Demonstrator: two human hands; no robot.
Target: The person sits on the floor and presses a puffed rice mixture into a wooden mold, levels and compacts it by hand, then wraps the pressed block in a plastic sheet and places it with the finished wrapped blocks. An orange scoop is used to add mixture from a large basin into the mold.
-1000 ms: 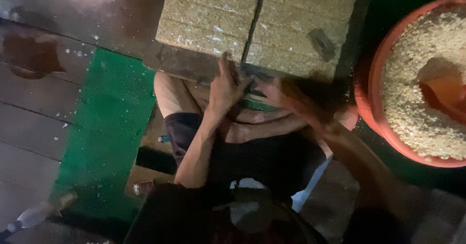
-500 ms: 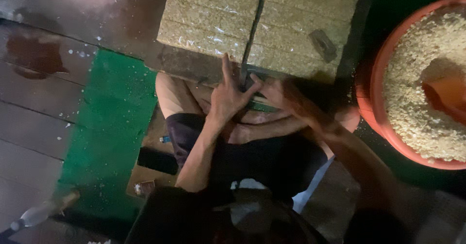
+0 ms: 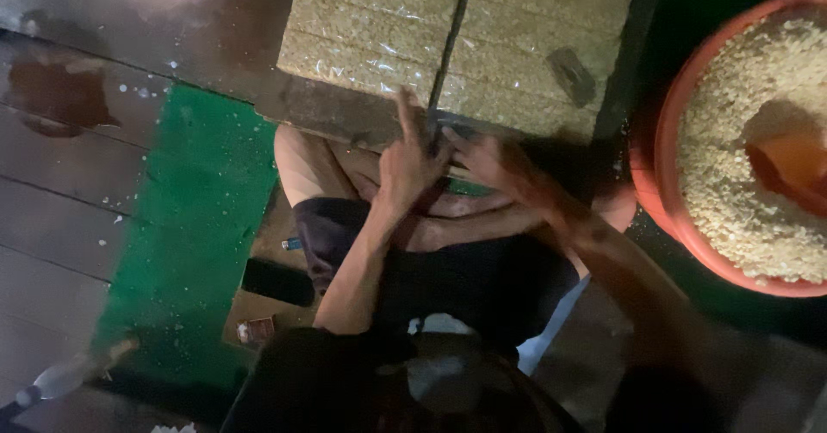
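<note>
Meeting at slab edge (image 3: 435, 136), hands (image 3: 412, 168).

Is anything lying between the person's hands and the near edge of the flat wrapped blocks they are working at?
Nothing visible does. The left hand and right hand are already at the near edge of the wrapped blocks, by the dark seam between them. The orange tub of grain stands off to the right.

Left hand (image 3: 412, 164) and right hand (image 3: 491, 161) meet, fingers spread.

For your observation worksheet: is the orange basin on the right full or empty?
Full. The orange basin holds pale grains heaped close to its rim, with a hollow around an orange scoop. Its right side is out of frame.
</note>
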